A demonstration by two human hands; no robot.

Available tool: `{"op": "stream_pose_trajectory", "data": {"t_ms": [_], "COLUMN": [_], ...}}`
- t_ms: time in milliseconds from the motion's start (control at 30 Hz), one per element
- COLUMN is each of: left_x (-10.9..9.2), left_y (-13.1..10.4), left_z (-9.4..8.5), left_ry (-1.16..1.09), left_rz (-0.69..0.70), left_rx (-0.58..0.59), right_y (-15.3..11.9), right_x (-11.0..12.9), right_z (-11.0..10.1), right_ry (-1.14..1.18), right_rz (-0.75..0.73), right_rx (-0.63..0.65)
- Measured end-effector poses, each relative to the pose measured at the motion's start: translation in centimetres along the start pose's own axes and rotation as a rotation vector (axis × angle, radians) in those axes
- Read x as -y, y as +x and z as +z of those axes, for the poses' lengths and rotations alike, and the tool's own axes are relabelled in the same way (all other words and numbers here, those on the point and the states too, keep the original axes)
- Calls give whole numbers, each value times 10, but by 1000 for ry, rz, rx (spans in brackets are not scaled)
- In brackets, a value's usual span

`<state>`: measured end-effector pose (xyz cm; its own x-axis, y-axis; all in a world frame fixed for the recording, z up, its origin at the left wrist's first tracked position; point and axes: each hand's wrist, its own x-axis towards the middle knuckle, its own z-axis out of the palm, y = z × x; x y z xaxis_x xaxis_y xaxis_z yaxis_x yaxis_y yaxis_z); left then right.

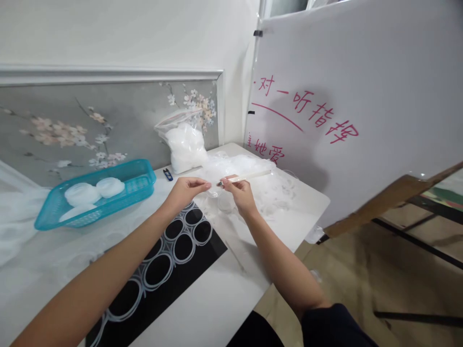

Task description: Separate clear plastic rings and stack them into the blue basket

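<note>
My right hand (238, 193) is closed around a slim white stick (255, 176) that points to the right. Close to its left, my left hand (190, 190) has thumb and finger pinched together; what they hold is too small to make out. A clear round piece (213, 191) shows between the two hands. Behind and right of them lies a heap of translucent white material (249, 168). Below my left hand and forearm, a black sheet (213, 241) carries rows of whitish rings (184, 248).
A blue basket (125, 202) with white round bundles (82, 193) stands at the left. Near the wall are a clear bag of white stuff (186, 147) and small dark snips (168, 174). A whiteboard (361, 62) with red writing rises on the right, beyond the white table (202, 299).
</note>
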<state>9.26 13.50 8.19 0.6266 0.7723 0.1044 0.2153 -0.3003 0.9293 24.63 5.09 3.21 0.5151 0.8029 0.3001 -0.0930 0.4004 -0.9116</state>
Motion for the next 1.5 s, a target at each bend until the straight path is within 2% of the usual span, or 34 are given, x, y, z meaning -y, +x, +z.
{"op": "stream_pose_trajectory", "data": {"t_ms": [100,200,333,367,400,433,533,633,700,767,833,900,1000,1067,1167,1233,1300,1400,1500], "left_x": [-5,-21,-51,-55,-58,-58,-48,-38,-37,-38,-34,-22,11,36,67,81,91,99,103], "left_y": [11,32,68,76,82,87,92,80,61,33,-7,-57,-143,-195,-251,-271,-281,-286,-288], "left_z": [6,15,36,42,48,53,60,51,36,15,-9,-32,-59,-69,-75,-73,-69,-60,-52], "left_ry": [-3,106,574,713,841,940,1028,1049,1077,1095,1089,1079,1062,1091,1138,1178,1218,1230,1242], "left_rz": [38,144,444,500,533,548,570,587,588,576,533,456,317,245,162,154,177,215,229], "left_rx": [-31,-55,-219,-212,-139,-18,283,336,289,235,200,181,158,160,141,107,63,-14,-60], "right_y": [-1,-4,-8,-8,-8,-8,-8,-9,-10,-12,-15,-21,-40,-60,-94,-110,-120,-127,-134], "right_x": [4,11,18,18,18,17,12,8,8,7,5,0,-8,-13,-16,-20,-26,-40,-53], "right_z": [-1,-1,-2,-3,-4,-5,-6,-5,-4,-3,-4,-2,8,23,59,87,115,146,158], "right_ry": [-67,-112,-122,-129,-139,-149,-137,-97,-128,-184,-224,-251,-323,-357,-384,-409,-412,-390,-396], "right_rz": [-61,-196,-397,-423,-438,-447,-468,-469,-456,-436,-394,-316,-175,-67,6,-31,-55,-40,-7], "right_rx": [-117,-281,-491,-533,-566,-588,-603,-572,-540,-493,-421,-300,-33,184,522,690,792,889,902]}}
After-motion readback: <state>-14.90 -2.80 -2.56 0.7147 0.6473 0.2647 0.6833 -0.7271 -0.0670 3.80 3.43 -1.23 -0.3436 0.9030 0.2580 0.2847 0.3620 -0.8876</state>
